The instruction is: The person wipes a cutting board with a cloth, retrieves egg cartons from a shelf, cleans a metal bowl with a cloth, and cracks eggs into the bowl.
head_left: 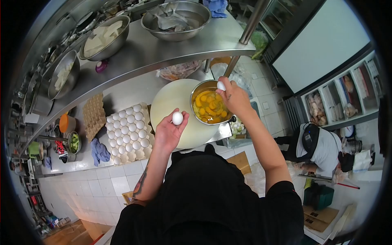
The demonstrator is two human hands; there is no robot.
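The egg point(177, 118) in the left hand point(168, 132) lies cupped on upturned fingers, over the round white board point(165, 100) at the table's point(126, 90) front edge. The right hand point(237, 98) grips a second egg point(221, 85) above the metal pot point(208, 85), towards the table's right end. Too hard a squeeze or knock could drop shell among the yolks point(210, 104); the loose left hold could let its egg roll off and smash.
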